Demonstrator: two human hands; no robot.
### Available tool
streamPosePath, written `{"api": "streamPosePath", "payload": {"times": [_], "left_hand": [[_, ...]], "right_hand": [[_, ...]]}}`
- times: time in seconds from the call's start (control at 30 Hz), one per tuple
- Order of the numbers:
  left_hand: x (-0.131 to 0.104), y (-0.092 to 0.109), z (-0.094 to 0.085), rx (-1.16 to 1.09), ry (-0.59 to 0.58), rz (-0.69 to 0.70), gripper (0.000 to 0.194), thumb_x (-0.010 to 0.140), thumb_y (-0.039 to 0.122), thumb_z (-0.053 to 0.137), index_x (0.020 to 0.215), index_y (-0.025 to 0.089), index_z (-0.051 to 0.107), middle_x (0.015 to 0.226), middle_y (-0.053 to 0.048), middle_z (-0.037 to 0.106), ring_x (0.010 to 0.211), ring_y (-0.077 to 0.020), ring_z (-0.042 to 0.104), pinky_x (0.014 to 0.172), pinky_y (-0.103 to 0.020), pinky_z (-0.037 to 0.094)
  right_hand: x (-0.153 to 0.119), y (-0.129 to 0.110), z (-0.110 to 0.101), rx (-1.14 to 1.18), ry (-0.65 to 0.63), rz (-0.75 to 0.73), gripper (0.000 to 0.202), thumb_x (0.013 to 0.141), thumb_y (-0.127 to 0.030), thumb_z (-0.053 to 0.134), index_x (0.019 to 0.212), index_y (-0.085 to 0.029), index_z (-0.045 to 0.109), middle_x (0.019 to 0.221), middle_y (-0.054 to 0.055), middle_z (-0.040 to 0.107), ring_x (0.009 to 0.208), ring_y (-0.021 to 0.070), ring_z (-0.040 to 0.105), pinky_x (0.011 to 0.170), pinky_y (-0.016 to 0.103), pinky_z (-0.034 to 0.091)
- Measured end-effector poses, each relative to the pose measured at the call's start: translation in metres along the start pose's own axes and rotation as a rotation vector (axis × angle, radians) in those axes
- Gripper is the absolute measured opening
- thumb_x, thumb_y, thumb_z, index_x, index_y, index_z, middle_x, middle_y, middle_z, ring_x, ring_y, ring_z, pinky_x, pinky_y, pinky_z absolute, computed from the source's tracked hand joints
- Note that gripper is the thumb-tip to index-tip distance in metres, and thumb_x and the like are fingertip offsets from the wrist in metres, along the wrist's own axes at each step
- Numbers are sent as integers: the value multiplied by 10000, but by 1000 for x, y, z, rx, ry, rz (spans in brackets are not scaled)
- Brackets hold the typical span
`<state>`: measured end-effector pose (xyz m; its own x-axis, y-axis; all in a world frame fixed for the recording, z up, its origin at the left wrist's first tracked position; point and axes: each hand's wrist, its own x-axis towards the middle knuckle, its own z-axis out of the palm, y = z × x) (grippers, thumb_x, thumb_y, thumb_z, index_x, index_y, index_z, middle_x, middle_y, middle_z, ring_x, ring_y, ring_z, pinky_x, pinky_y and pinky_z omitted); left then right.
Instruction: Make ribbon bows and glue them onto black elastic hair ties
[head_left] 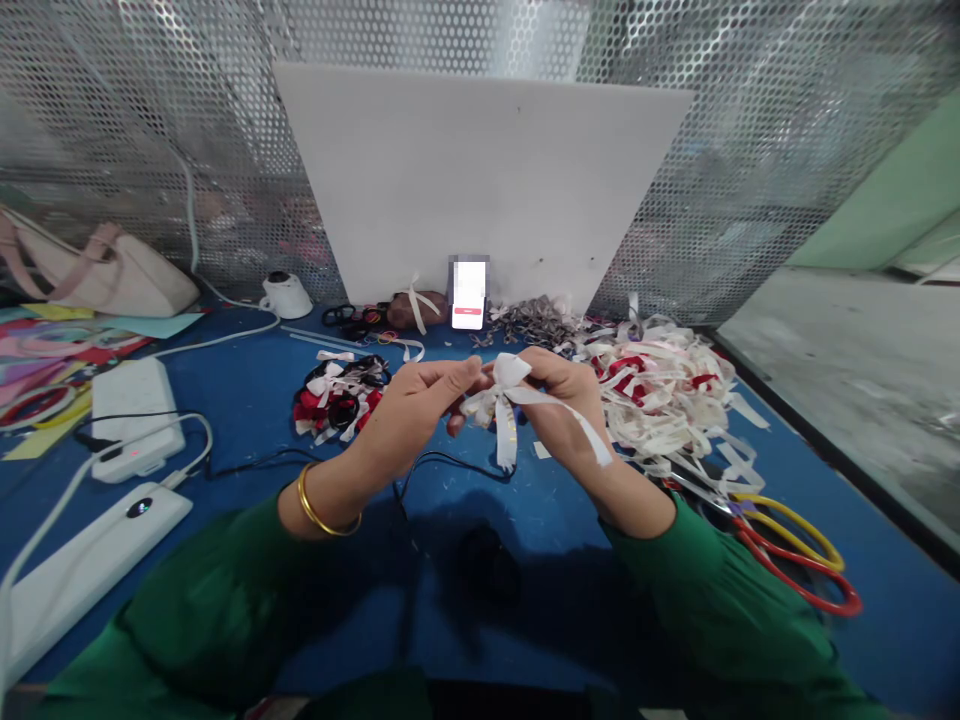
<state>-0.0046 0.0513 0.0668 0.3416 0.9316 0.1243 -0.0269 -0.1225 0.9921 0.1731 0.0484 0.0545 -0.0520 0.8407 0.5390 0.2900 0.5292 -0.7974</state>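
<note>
A white ribbon bow (510, 372) is held up between my two hands over the blue table, its two tails hanging down, one toward the lower right across my right wrist. My left hand (427, 395) is closed, thumb and fingers pinching the bow's left side. My right hand (562, 388) has its fingers closed on the right side of the bow, behind the loops. Some of the fingertips are hidden behind the ribbon.
Scissors with red and yellow handles (795, 560) lie at the right, beside a heap of white and red ribbons (660, 390). Finished-looking bows (341, 395) pile left of centre. A lit phone (469, 295) leans on a white board (480, 180). White power strips (135, 415) and cables lie left.
</note>
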Motion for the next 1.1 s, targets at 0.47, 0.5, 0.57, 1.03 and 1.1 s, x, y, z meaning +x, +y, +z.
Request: {"api": "streamPosePath", "payload": {"times": [0.47,0.5,0.57,1.03,1.1], "left_hand": [[-2,5,-1,89,-85,76,191,840,332,746,758,168,696,639,25,567,559,-76,452,506,-198,358],[-2,4,-1,84,-86,75,190,842,332,744,759,168,697,636,26,565,555,-74,448,505,-197,356],[-2,5,-2,59,-93,69,197,839,331,749,745,166,696,625,28,557,547,-70,441,500,-194,348],[2,2,2,-175,-54,-63,344,831,482,729,717,157,712,610,8,543,523,-84,427,472,-217,328],[1,1,2,-186,-50,-62,388,851,514,693,707,153,706,610,3,541,518,-86,421,464,-225,322]], "right_hand": [[-2,-2,-1,-58,-44,-26,138,857,-198,653,844,-208,790,801,34,683,713,152,611,650,269,451],[-2,-2,-1,-58,-42,-32,137,856,-195,654,848,-209,790,802,31,683,701,147,606,639,265,447],[-2,-1,-1,-50,-35,-44,137,861,-200,653,846,-211,789,792,26,679,678,141,593,619,262,436],[-2,1,2,-32,-6,-64,160,844,-217,646,714,-192,737,697,2,592,630,126,536,579,260,389],[-2,3,3,-35,5,-71,159,835,-225,655,703,-190,736,700,4,598,634,127,536,584,262,394]]}}
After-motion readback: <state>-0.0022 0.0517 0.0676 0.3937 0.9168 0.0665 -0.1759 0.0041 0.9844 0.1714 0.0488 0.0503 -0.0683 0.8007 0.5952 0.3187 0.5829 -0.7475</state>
